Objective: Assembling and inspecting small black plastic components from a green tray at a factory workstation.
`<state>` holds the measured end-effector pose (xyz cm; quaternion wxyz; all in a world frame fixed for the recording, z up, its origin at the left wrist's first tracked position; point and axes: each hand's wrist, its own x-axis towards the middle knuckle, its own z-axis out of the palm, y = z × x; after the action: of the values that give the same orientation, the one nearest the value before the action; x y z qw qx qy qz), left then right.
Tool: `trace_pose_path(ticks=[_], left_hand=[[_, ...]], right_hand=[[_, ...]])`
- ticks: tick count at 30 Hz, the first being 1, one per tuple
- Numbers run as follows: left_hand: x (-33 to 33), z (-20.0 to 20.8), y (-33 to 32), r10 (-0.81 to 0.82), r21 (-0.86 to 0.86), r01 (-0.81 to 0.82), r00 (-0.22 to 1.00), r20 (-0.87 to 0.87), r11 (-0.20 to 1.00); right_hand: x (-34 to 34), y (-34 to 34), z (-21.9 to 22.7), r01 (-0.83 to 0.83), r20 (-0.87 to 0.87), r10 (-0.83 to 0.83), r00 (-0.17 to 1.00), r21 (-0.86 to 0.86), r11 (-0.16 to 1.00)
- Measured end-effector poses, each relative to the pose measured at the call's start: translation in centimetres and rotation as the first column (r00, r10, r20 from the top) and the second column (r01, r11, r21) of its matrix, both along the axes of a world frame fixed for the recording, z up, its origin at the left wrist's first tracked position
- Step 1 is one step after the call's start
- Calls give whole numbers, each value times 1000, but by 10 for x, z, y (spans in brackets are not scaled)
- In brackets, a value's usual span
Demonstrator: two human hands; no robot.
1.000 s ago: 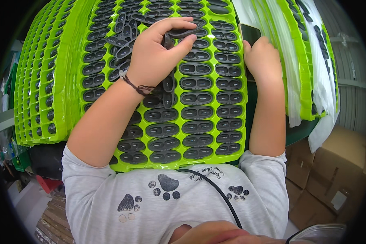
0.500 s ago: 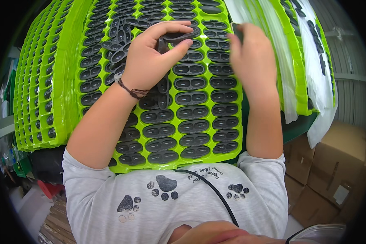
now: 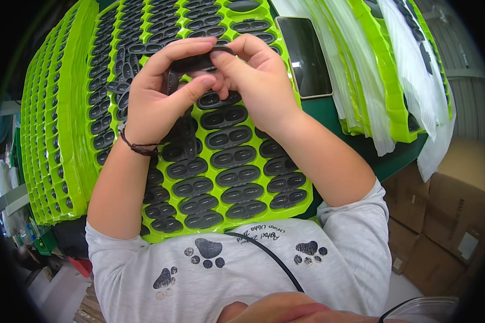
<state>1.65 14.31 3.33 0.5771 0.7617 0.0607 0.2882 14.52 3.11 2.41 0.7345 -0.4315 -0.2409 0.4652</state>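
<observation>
Both my hands meet over a bright green tray (image 3: pixel 180 234) filled with rows of dark grey oval shells, each with two rounded hollows. Between the fingertips is a dark oval shell piece (image 3: pixel 191 64). My left hand (image 3: pixel 164 89) curls around its left side, thumb and fingers closed on it. From the right, my right hand (image 3: pixel 258 75) pinches its other end between thumb and fingers. Several loose shells (image 3: pixel 126 67) lie piled over the tray cells beyond my left hand. Under my left wrist, more loose shells (image 3: pixel 184 137) rest on the tray.
A phone (image 3: pixel 305 56) with a dark screen lies right of the tray. Beyond it stand green trays (image 3: pixel 380 70) layered with white sheets (image 3: pixel 415 81). Another green tray stack (image 3: pixel 51 124) rises at the left. Cardboard boxes (image 3: pixel 442 215) sit at the lower right.
My right hand has come left from beside the tray to the shell piece, uncovering the phone. The view has shifted, so the tray appears further left.
</observation>
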Motion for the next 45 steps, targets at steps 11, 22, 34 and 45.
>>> trace_pose_path(ticks=[11,22,34,45], left_hand=[[-4,-3,-2,74,-47,-75,996,-40,996],[-3,3,-9,197,118,-197,980,14,973],[43,27,22,473,147,-450,815,-336,881],[159,12,43,476,618,-115,750,-459,777]], right_hand=[[-4,1,-14,19,432,-113,895,216,976],[-12,1,-7,117,713,-295,636,288,950],[-7,8,-13,238,450,-213,867,0,971],[-14,-6,-6,133,709,-233,665,195,972]])
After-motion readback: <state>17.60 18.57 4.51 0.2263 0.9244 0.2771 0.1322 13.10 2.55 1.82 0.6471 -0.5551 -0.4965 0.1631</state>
